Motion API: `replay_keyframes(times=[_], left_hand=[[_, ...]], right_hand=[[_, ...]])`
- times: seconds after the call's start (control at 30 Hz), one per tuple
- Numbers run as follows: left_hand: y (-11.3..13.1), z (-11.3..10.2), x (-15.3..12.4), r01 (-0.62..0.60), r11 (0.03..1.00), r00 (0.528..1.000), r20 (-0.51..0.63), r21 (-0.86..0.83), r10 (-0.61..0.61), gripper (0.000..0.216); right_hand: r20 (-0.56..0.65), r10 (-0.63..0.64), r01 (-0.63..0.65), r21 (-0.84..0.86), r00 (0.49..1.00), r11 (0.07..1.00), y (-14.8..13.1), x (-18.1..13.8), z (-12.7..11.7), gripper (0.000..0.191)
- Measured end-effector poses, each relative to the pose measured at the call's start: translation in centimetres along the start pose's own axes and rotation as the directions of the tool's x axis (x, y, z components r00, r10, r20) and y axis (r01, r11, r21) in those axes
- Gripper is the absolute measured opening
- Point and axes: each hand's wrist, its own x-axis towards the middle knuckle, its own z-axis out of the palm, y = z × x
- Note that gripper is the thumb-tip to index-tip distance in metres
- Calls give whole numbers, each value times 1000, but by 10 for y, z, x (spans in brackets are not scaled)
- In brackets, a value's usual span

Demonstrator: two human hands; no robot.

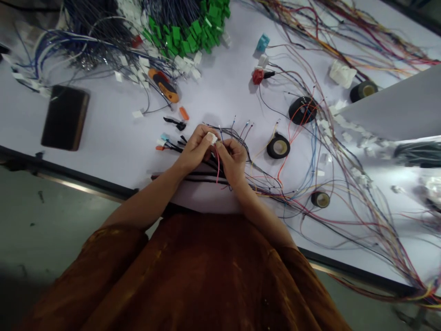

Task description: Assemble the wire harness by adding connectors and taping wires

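Observation:
Between my two hands is a small white connector (212,138), pinched by the thumb and fingers of my left hand (195,148). My right hand (233,158) meets it from the other side, its thumb and fingertips closed on a thin wire at the connector's edge. A pink-red wire (217,166) hangs down from there. Dark wires (237,134) with small metal terminals fan out just behind my right hand. Left of my left hand lie wire ends with light blue, white and orange connectors (161,143). The fingertips partly cover the connector.
Black tape rolls (278,146) lie to the right among loose coloured wires (344,151). An orange utility knife (163,86), a dark phone (65,118) and a heap of green connectors (189,34) are farther left and back. A grey panel (396,105) juts in at right.

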Motion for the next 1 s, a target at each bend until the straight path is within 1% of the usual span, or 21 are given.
replay_keyframes(times=[0.13,0.23,0.33,0.37,0.4,0.43,0.5,0.57,0.6,0.67,0.77,0.9,1.0], left_hand=[[0,3,-3,16,1000,1000,8,27,-16,37],[0,-1,0,78,995,997,24,-65,-77,40],[0,-9,4,114,980,993,-21,-165,-119,40],[1,-11,5,129,976,990,-28,-176,-136,39],[1,-13,6,148,973,987,-30,-179,-156,37],[1,-14,6,173,969,983,-27,-176,-181,34],[2,-15,6,220,961,973,-29,-170,-228,30],[2,-16,5,231,959,970,-38,-166,-240,28],[2,-16,5,223,962,972,-39,-157,-232,28],[3,-15,4,200,972,978,-29,-125,-205,28],[6,-13,3,177,980,984,-9,-92,-178,29],[10,-10,3,220,964,975,26,-149,-219,31],[10,-10,3,259,951,966,23,-168,-259,30]], right_hand=[[-3,-15,15,-27,1000,1000,9,2,2,33],[-38,-40,40,-21,998,999,7,5,-1,31],[-145,-153,152,-17,978,988,-14,6,-11,26],[-162,-176,175,-17,971,984,-23,5,-15,27],[-149,-184,184,-19,972,983,-33,4,-19,29],[-103,-184,183,-25,977,983,-41,1,-22,32],[73,-176,182,-88,982,979,-51,-4,-26,38],[234,-174,227,-222,957,948,-50,-7,-26,40],[281,-172,258,-304,944,917,-46,-7,-25,41],[316,-165,302,-456,934,837,-36,-6,-24,40],[351,-152,336,-558,924,759,-27,-2,-24,38],[407,-97,344,-593,908,728,-27,3,-26,38],[418,-67,333,-606,906,722,-29,5,-27,38]])
